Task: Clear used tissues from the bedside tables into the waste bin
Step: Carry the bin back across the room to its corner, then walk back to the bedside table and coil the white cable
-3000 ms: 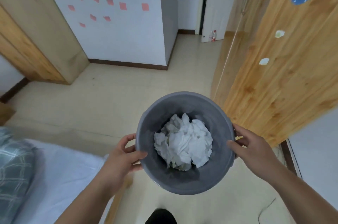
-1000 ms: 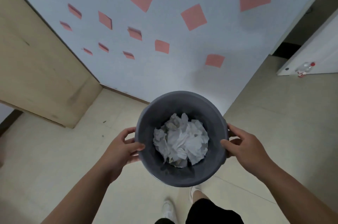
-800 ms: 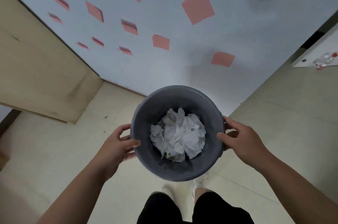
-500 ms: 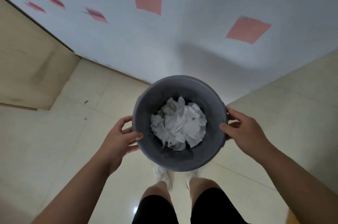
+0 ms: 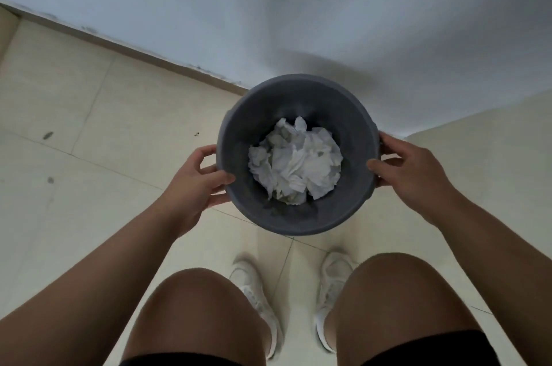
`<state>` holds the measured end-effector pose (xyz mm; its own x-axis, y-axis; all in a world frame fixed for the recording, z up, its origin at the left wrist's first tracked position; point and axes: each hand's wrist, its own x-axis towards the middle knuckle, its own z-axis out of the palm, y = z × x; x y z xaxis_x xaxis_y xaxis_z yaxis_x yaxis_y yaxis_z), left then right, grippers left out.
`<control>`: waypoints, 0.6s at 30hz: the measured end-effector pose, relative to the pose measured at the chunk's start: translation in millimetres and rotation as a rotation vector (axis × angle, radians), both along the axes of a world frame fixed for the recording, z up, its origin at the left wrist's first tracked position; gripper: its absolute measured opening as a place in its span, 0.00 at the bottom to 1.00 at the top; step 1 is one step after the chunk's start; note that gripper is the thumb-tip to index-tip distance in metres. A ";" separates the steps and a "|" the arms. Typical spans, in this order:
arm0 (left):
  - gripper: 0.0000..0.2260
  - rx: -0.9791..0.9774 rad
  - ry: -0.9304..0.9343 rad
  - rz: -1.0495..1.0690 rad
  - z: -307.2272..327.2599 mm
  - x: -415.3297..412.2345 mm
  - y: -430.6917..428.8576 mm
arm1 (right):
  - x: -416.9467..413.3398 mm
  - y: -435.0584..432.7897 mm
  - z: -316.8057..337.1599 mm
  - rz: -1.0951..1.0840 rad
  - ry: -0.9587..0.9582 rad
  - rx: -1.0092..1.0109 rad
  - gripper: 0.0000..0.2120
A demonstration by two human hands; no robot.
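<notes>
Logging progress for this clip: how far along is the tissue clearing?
Done: crumpled tissues sit inside the bin. In hand: left hand and right hand grip its rim near the wall. Left: setting it down; bedside tables are out of view.

A: Our left hand (image 5: 194, 183)? Arm stretched forward, thumb hooked over the bin (image 5: 294, 216) rim, fingers curled outside.
B: Right hand (image 5: 413, 172) mirrors it opposite. Our knees bent below.
</notes>
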<state>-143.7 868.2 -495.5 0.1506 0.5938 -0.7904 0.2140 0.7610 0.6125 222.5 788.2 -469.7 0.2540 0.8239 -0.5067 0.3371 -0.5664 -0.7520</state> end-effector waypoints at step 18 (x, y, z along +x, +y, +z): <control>0.13 0.244 0.394 -0.242 92.6 -7.9 -18.0 | 3.4 -19.8 72.6 -0.101 -0.079 -0.166 0.23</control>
